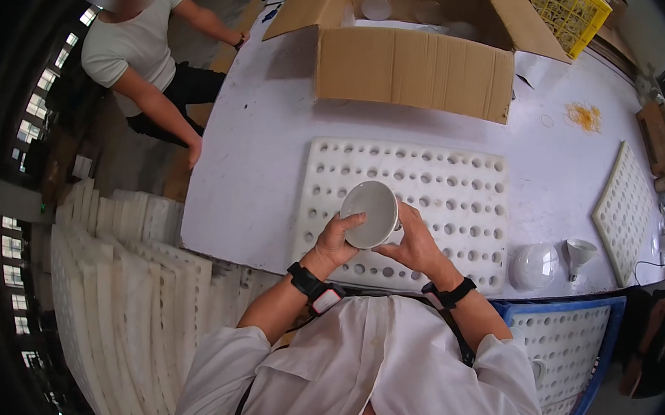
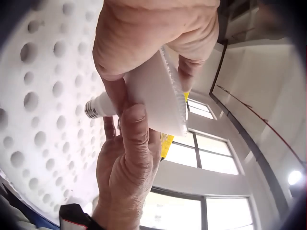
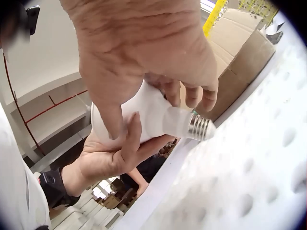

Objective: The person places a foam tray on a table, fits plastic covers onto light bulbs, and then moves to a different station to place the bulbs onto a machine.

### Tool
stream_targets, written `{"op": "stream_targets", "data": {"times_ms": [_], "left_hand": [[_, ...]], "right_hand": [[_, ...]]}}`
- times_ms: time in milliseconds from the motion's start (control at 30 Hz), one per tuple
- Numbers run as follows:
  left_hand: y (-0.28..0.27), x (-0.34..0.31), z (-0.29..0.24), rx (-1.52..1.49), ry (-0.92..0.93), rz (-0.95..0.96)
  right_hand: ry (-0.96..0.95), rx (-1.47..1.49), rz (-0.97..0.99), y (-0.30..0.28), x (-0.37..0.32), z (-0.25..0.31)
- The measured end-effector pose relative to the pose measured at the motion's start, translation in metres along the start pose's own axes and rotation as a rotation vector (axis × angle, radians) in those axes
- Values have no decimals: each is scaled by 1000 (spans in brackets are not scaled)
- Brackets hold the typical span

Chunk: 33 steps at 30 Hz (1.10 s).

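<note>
A white, cone-shaped light bulb housing (image 1: 370,214) is held between both hands, its wide open end facing up toward the head view. In the right wrist view its metal screw base (image 3: 201,127) points toward the foam board. My left hand (image 1: 336,243) grips the near left side, thumb over the rim. From the right, my right hand (image 1: 419,251) holds the housing's outer wall with thumb and fingers. Below both hands lies a white foam board (image 1: 461,189) with rows of round holes.
An open cardboard box (image 1: 415,72) with round white covers stands at the back. On the right are a white dome (image 1: 534,266), another bulb housing (image 1: 580,255) and a tilted foam board (image 1: 623,209). Stacked boards (image 1: 127,292) fill the lower left. A person (image 1: 141,48) stands at the table's left.
</note>
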<state>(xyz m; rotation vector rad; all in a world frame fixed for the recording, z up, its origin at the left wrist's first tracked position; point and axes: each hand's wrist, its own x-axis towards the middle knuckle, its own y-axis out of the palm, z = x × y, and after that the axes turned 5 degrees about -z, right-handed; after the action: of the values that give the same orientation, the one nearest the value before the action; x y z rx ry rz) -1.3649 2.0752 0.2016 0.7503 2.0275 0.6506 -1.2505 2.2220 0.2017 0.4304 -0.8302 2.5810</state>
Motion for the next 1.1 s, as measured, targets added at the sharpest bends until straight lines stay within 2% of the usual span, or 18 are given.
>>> {"op": "stream_targets", "data": {"times_ms": [33,67,133,200,300,333,400,533,633,733,800,867,933,1100], "left_hand": [[-7,-1,-2,-16,24,-32],[-17,1,-8,-19,27,-37],[-41,8,-33,-25,242,-121],[-63,13,-68,-44,281,-175],[-70,17,-102,19,384,-215],[-70,22,-106,18,381,-215],[-67,34,-110,48,383,-233],[-64,75,-103,122,366,-230],[-61,104,-90,150,378,-323],[-63,126,-86,173,267,-323],[-70,135,-82,209,248,-253],[-70,136,-81,282,245,-293],[-66,135,-80,308,240,-274],[-55,127,-78,343,282,-389]], "right_hand": [[81,-24,-67,-1,-10,5],[80,-20,-62,-1,-23,-3],[221,-85,-52,-4,-49,-27],[379,19,-102,-14,-66,-29],[394,-33,-181,-16,-90,-33],[396,-34,-180,-15,-96,-35],[338,-238,-105,-14,-105,-35],[370,-302,-101,-6,-119,-25],[399,-306,-98,-5,-126,-22],[437,-317,-171,-10,-132,-10],[505,-334,-211,-26,-133,3],[579,-347,-339,-47,-136,11],[530,-466,-434,-78,-144,7],[608,-607,-698,-176,-167,-11]]}}
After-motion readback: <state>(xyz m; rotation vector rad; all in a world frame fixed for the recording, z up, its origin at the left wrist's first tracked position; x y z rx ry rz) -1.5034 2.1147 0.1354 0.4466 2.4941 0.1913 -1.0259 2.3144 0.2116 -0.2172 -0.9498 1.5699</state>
